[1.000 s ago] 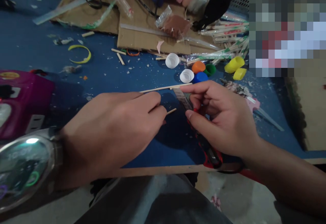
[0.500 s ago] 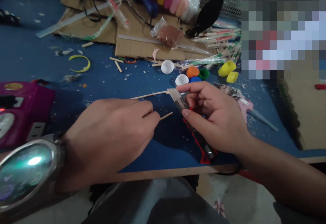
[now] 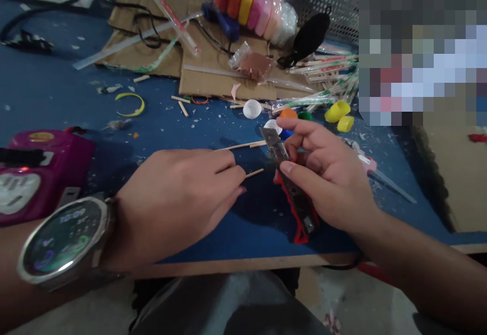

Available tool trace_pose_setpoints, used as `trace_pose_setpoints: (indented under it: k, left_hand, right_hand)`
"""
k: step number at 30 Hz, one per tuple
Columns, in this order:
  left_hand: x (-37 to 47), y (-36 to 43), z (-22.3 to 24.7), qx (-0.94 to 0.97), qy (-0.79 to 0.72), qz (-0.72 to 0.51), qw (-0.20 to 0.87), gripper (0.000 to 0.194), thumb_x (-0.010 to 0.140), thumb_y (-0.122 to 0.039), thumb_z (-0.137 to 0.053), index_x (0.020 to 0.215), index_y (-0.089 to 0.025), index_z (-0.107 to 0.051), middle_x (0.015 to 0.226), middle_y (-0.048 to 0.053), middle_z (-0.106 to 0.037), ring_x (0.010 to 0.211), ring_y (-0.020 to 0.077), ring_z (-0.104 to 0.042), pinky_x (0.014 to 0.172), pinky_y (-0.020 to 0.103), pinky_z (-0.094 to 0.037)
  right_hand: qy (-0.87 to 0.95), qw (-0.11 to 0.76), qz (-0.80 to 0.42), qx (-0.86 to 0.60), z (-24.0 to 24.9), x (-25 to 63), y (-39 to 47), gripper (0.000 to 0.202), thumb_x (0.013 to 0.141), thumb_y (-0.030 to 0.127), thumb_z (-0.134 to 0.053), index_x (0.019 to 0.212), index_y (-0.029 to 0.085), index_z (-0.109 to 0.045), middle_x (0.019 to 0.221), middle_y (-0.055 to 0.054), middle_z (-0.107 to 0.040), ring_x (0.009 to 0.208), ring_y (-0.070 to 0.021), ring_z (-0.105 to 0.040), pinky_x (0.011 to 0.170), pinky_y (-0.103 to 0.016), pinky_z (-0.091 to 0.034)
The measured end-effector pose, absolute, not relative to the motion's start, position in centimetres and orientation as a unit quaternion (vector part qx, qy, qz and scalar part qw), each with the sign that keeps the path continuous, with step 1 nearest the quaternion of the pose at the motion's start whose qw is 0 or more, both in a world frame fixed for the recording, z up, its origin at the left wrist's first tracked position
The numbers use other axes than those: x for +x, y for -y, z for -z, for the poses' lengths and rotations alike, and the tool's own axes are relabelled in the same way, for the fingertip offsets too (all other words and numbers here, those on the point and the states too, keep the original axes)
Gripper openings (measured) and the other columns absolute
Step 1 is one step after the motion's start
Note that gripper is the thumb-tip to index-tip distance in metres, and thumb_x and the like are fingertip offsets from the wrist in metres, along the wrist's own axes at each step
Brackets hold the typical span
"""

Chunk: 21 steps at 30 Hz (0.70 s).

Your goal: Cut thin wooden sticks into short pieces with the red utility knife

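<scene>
My left hand [image 3: 186, 193], with a watch [image 3: 64, 243] on its wrist, is closed around a thin wooden stick [image 3: 254, 173] whose end pokes out past the fingertips. Most of that stick is hidden under the hand. In my right hand [image 3: 323, 167] is a red and black utility knife [image 3: 297, 200], gripped between thumb and fingers with its wide blade [image 3: 273, 139] out and pointing away from me. Just left of the blade, another thin wooden stick [image 3: 239, 146] lies on the blue table, with a short piece beside its right end. The blade looks apart from the stick in my left hand.
Bottle caps, among them a white cap [image 3: 252, 108] and a yellow cap [image 3: 338, 111], lie beyond my hands. A purple power box [image 3: 49, 172] stands at left. Cardboard [image 3: 228, 84], wrapped sticks [image 3: 327, 71] and a pink glue gun [image 3: 368, 164] lie around.
The knife has shifted slightly right and its blade has turned, lying farther from the stick on the table. My left hand still holds its stick. The whole view has shifted a little.
</scene>
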State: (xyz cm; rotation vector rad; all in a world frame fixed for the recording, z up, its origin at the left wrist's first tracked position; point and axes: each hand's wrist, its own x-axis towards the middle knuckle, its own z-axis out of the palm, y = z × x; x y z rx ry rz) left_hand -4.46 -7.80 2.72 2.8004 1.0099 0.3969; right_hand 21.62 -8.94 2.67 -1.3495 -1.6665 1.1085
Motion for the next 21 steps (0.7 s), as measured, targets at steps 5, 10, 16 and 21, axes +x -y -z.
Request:
trace_pose_setpoints:
  k: [5, 10, 16, 21]
  left_hand:
    - [-4.33, 8.07, -2.81, 0.936, -0.337, -0.103, 0.02, 0.027, 0.101, -0.019, -0.054, 0.105, -0.023, -0.08, 0.093, 0.006, -0.078, 0.068, 0.0287, -0.072, 0.058, 0.047, -0.052]
    - [-4.41, 7.77, -2.59, 0.94, -0.322, -0.108, 0.023, 0.031, 0.107, -0.014, -0.05, 0.11, -0.022, -0.08, 0.095, 0.006, -0.08, 0.075, 0.029, -0.076, 0.062, 0.045, -0.056]
    - [-4.22, 7.72, -2.64, 0.932, -0.332, -0.144, 0.033, 0.026, 0.11, -0.019, -0.049, 0.104, -0.023, -0.075, 0.096, 0.006, -0.08, 0.079, 0.0268, -0.076, 0.065, 0.042, -0.053]
    - [-4.19, 7.98, -3.08, 0.924, -0.373, -0.088, 0.011, 0.015, 0.096, -0.019, -0.054, 0.086, -0.027, -0.062, 0.078, 0.005, -0.069, 0.062, 0.0288, -0.066, 0.058, 0.045, -0.041]
  right_hand:
    - [0.634, 0.383, -0.417, -0.526, -2.36, 21.6, 9.01, 0.054, 0.102, 0.013, -0.067, 0.153, 0.031, -0.059, 0.094, 0.002, -0.059, 0.067, -0.0174, -0.067, 0.05, -0.03, -0.052]
    - [0.64, 0.381, -0.414, -0.522, -2.23, 21.47, 9.06, 0.051, 0.103, 0.015, -0.067, 0.151, 0.031, -0.058, 0.093, 0.002, -0.057, 0.067, -0.0174, -0.066, 0.05, -0.03, -0.053]
    - [0.645, 0.385, -0.406, -0.52, -2.31, 21.44, 8.99, 0.047, 0.102, 0.013, -0.067, 0.146, 0.03, -0.061, 0.093, 0.003, -0.055, 0.065, -0.0152, -0.063, 0.046, -0.027, -0.046]
    - [0.644, 0.393, -0.403, -0.519, -2.25, 21.29, 9.03, 0.047, 0.1, 0.01, -0.068, 0.143, 0.028, -0.063, 0.091, 0.002, -0.056, 0.068, -0.0172, -0.068, 0.047, -0.028, -0.048]
